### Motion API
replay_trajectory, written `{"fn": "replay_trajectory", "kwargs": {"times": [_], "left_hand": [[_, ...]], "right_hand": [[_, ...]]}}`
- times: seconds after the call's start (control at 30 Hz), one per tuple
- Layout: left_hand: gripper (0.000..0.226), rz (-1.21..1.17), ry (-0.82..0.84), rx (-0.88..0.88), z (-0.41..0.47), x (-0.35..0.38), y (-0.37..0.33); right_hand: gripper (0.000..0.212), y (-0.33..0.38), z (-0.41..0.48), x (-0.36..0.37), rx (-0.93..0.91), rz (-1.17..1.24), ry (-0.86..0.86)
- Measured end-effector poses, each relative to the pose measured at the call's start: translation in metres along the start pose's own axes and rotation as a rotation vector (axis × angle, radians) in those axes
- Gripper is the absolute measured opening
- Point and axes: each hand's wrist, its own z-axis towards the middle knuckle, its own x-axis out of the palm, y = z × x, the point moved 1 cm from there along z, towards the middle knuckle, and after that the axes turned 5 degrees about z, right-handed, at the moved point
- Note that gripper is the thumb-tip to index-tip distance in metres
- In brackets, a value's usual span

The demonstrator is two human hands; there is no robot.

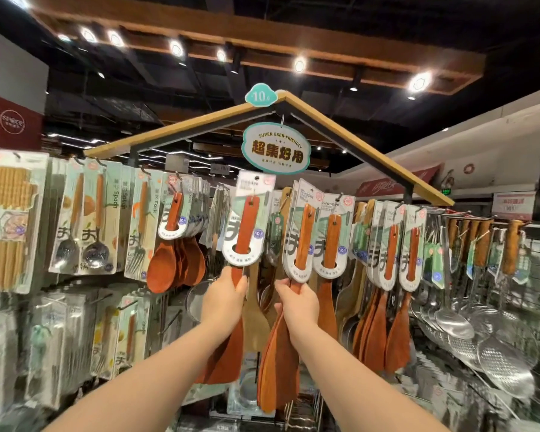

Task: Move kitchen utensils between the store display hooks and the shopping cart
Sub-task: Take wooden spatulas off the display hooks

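Reddish-brown wood, head view: I log one carded spatula (pixel 247 222) upright, long axis vertical, blade down. The left hand (pixel 228 291) is wrapped round its neck just under the card sleeve. Its card top rides higher than the neighbours', and I cannot tell whether the hole sits on a hook. The right hand (pixel 296 299) is closed round the necks of a bunch of like spatulas (pixel 304 235) hanging just beside. The display hooks (pixel 141 169) run above both hands, so I judge the coming move a vertical one. Setting: house-shaped wooden frame (pixel 356 141), oval sign (pixel 276 148), steel skimmers (pixel 480 338) at right, dark spotlit ceiling. The cart is not plainly visible.
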Motion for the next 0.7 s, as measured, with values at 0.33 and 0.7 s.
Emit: {"fn": "replay_trajectory", "kwargs": {"times": [0.33,0.7], "left_hand": [[0.021,-0.189,0.000,-0.036,-0.011,-0.049,-0.008],[0.015,-0.215,-0.148,-0.225,-0.144,-0.183,0.049]], "right_hand": [[0.014,0.015,-0.034,0.021,-0.106,-0.056,0.016],[0.026,-0.005,-0.188,0.099,-0.098,-0.043,0.490]]}}
